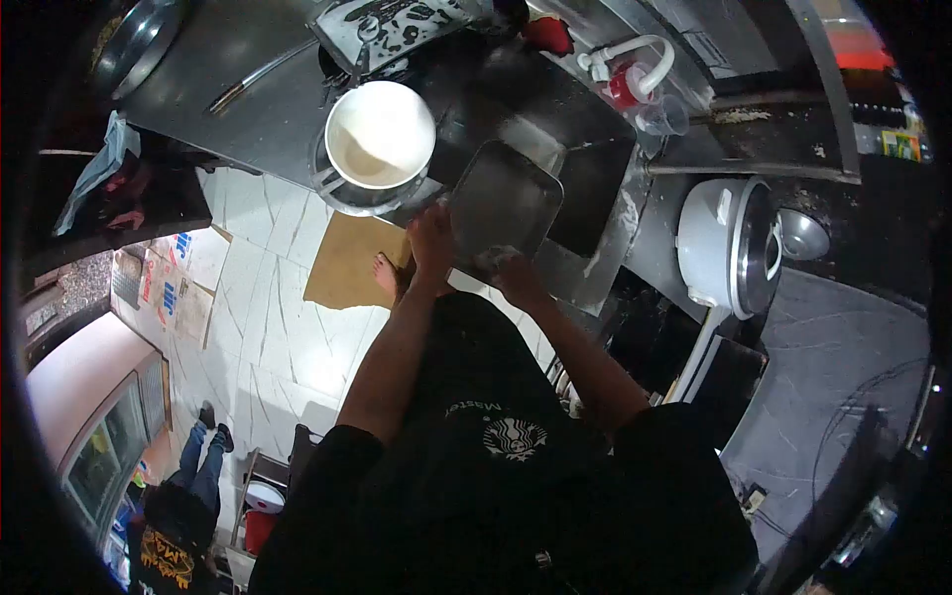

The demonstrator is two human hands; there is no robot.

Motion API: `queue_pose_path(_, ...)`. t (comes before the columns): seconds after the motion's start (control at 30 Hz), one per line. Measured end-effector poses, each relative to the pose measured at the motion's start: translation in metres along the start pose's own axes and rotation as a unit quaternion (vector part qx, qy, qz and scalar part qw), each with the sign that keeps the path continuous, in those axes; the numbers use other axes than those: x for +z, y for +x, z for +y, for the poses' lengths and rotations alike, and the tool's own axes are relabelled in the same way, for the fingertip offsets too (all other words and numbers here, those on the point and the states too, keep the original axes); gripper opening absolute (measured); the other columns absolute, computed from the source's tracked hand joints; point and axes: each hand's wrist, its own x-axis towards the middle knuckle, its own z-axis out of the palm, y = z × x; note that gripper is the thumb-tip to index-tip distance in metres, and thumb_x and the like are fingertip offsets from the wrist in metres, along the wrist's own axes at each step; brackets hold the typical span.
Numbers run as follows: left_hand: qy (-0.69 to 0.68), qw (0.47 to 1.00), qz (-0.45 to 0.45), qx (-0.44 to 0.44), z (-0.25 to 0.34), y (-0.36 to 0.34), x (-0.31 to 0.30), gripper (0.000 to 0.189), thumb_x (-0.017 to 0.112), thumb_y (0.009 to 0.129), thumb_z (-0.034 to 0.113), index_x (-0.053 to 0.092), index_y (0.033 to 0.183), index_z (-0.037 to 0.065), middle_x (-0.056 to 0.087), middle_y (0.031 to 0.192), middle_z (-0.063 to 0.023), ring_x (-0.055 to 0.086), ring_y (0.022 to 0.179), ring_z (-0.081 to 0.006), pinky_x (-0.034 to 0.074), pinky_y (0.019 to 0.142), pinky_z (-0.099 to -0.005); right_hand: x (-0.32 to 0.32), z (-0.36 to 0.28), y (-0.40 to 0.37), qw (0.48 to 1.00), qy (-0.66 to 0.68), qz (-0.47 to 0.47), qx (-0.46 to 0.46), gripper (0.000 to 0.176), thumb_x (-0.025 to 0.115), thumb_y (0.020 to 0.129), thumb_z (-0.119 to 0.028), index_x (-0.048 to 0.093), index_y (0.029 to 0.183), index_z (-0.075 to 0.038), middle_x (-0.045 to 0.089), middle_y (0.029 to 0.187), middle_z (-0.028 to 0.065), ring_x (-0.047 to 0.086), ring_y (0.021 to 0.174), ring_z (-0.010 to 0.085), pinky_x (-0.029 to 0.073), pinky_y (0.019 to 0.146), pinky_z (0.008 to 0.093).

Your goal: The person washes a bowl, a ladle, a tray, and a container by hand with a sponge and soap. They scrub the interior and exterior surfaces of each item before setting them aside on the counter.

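A dark rectangular tray [506,198] is tilted over the near edge of the sink [592,193]. My left hand [430,238] has its fingers wrapped round the tray's left side. At the tray's near right corner is my right hand [511,276], with something pale and foamy at its fingers; the grip there is too small to make out. Just left of the tray, a white pot [381,134] with some liquid at its bottom sits on a round metal vessel [357,203] at the counter's edge.
A white faucet [650,61] and clear cups [662,116] stand behind the sink. A rice cooker [722,243] is at the right, beside a metal bowl [801,234]. Soapy flat ware [397,28] lies at the back. Another person [178,526] is at the lower left.
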Motion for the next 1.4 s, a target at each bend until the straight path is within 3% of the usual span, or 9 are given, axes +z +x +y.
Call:
queue_pose_path(0.33,-0.109,0.992,-0.022,0.068,0.008,0.017,-0.003,0.013,0.064,0.082,0.013,0.069,0.09,0.005,0.066,0.086,-0.0153,0.063,0.081,-0.0382,0.051,0.07,-0.0438,0.042,-0.012,0.07,0.976,0.172,0.134,-0.019,0.026,0.057,0.088,-0.02,0.059,0.103,0.001,0.056,0.11,0.0219,0.055,0.104,0.0355,0.043,0.085,0.0471)
queue_pose_path(0.43,-0.14,0.988,-0.049,0.049,0.008,0.018,-0.005,0.01,0.063,0.081,0.011,0.067,0.085,0.003,0.065,0.082,-0.0162,0.063,0.078,-0.0379,0.05,0.068,-0.0434,0.037,0.01,0.084,0.99,-0.058,0.116,0.058,0.025,0.053,0.089,-0.02,0.058,0.1,0.001,0.055,0.109,0.0215,0.054,0.103,0.0352,0.042,0.086,0.0471)
queue_pose_path(0.63,-0.107,0.989,-0.054,0.083,-0.004,0.011,0.009,0.006,0.058,0.077,0.005,0.063,0.077,0.001,0.061,0.075,-0.02,0.062,0.076,-0.0392,0.048,0.065,-0.0446,0.036,0.061,0.091,0.927,0.177,0.209,0.258,0.025,0.048,0.09,-0.021,0.056,0.099,0.001,0.055,0.106,0.022,0.053,0.101,0.0379,0.042,0.088,0.0486)
queue_pose_path(0.73,-0.099,0.986,-0.054,0.12,-0.001,0.012,0.012,0.014,0.058,0.077,0.006,0.066,0.087,0.005,0.063,0.081,-0.0182,0.063,0.079,-0.0376,0.05,0.067,-0.0452,0.024,0.0,0.087,0.964,-0.013,0.082,0.254,0.023,0.047,0.089,-0.017,0.055,0.1,0.001,0.056,0.1,0.0212,0.053,0.096,0.0421,0.041,0.092,0.0486)
queue_pose_path(0.93,-0.06,0.985,-0.053,0.155,0.008,0.013,0.0,0.012,0.058,0.075,0.004,0.066,0.084,0.004,0.064,0.084,-0.0179,0.061,0.082,-0.0388,0.049,0.072,-0.0465,0.023,0.09,0.119,0.913,-0.157,0.377,0.008,0.016,0.053,0.082,-0.019,0.058,0.09,-0.006,0.059,0.085,0.0153,0.057,0.093,0.032,0.039,0.095,0.0496)
queue_pose_path(1.03,-0.064,0.986,-0.059,0.141,0.004,0.014,0.002,0.006,0.06,0.076,0.006,0.064,0.079,0.003,0.063,0.084,-0.0179,0.06,0.085,-0.039,0.048,0.075,-0.0479,-0.015,0.091,0.088,0.892,-0.259,0.366,-0.052,0.012,0.056,0.081,-0.023,0.059,0.086,-0.012,0.058,0.079,0.0101,0.058,0.092,0.0277,0.041,0.091,0.0502)
queue_pose_path(1.23,0.024,0.989,-0.095,0.111,-0.014,0.001,0.018,0.012,0.063,0.078,0.013,0.064,0.082,0.001,0.063,0.09,-0.0199,0.059,0.091,-0.0389,0.047,0.081,-0.0489,-0.061,0.052,0.017,0.957,-0.209,0.015,0.203,0.009,0.059,0.081,-0.016,0.063,0.086,-0.011,0.064,0.089,0.0093,0.061,0.091,0.0292,0.044,0.089,0.0445)
queue_pose_path(1.3,0.027,0.991,-0.08,0.104,-0.004,0.0,0.014,0.012,0.061,0.08,0.013,0.063,0.084,0.001,0.061,0.089,-0.0197,0.059,0.087,-0.0387,0.047,0.078,-0.0483,0.024,0.081,0.002,0.929,0.25,0.232,0.145,0.013,0.056,0.083,-0.016,0.064,0.089,-0.007,0.064,0.095,0.0123,0.061,0.095,0.0287,0.045,0.088,0.0439)
queue_pose_path(1.4,0.023,0.993,-0.005,0.119,0.021,0.008,0.001,0.01,0.055,0.082,0.01,0.059,0.079,0.001,0.058,0.081,-0.0185,0.059,0.077,-0.0383,0.047,0.069,-0.0476,0.063,0.028,0.012,0.945,0.075,0.309,0.075,0.018,0.053,0.086,-0.015,0.063,0.095,-0.003,0.063,0.1,0.0159,0.059,0.099,0.029,0.045,0.087,0.044)
